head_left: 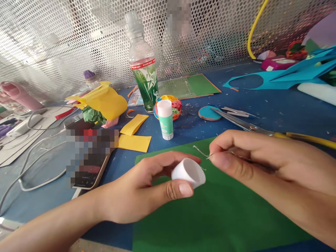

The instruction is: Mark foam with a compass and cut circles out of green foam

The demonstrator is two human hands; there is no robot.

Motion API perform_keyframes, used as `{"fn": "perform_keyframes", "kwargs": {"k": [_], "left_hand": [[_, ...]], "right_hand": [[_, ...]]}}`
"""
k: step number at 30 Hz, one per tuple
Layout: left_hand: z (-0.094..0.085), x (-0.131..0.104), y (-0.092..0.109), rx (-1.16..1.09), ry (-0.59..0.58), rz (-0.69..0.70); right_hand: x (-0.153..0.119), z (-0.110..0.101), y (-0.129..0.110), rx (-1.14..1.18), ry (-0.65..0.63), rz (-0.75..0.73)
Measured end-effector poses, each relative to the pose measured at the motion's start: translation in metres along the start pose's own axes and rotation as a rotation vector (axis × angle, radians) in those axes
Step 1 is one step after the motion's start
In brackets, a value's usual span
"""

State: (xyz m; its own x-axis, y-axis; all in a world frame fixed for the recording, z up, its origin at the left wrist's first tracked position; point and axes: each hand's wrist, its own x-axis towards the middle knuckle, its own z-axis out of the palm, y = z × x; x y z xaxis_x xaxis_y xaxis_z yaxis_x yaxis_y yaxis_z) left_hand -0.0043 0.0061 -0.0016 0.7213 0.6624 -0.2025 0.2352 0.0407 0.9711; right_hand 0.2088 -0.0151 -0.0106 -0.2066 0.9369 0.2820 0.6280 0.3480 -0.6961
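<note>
Just left of the frame's centre, the person's left hand (pixel 131 196) holds a white cup-shaped piece (pixel 180 172) between the thumb in front and the fingers behind, its open mouth tilted to the right. It looks light and thin-walled, probably paper or thin plastic, so a hard squeeze might dent it; the side wall, away from the rim, seems the best place to hold. Below it, across the lower middle, lies a green sheet (pixel 210 217), likely flexible and easily creased. Right of centre, the right hand (pixel 252 157) pinches a thin string (pixel 201 151) between thumb and forefinger, a short end poking out leftward. The string looks limp and nearly weightless, best gripped close to its tip. The curled other fingers are partly hidden; whether they hold anything cannot be told.
</note>
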Motion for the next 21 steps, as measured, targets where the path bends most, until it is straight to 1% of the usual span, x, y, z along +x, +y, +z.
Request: {"fn": "perform_keyframes", "kwargs": {"k": [2,3,9,14,21], "left_hand": [[0.001,0.001,0.0,0.045,-0.007,0.009],[0.002,0.001,0.0,0.068,-0.008,0.012],[0.007,0.004,-0.002,0.206,-0.019,0.026],[0.009,0.005,-0.002,0.28,-0.04,0.025],[0.01,0.005,-0.005,0.287,-0.024,0.026]], "right_hand": [[0.002,0.003,0.001,0.079,-0.062,0.013],[0.003,0.004,0.001,0.087,-0.071,0.015],[0.005,0.009,-0.003,-0.001,-0.075,0.022],[0.004,0.015,0.0,-0.047,-0.098,0.023],[0.005,0.016,0.001,-0.054,-0.076,0.01]]}}
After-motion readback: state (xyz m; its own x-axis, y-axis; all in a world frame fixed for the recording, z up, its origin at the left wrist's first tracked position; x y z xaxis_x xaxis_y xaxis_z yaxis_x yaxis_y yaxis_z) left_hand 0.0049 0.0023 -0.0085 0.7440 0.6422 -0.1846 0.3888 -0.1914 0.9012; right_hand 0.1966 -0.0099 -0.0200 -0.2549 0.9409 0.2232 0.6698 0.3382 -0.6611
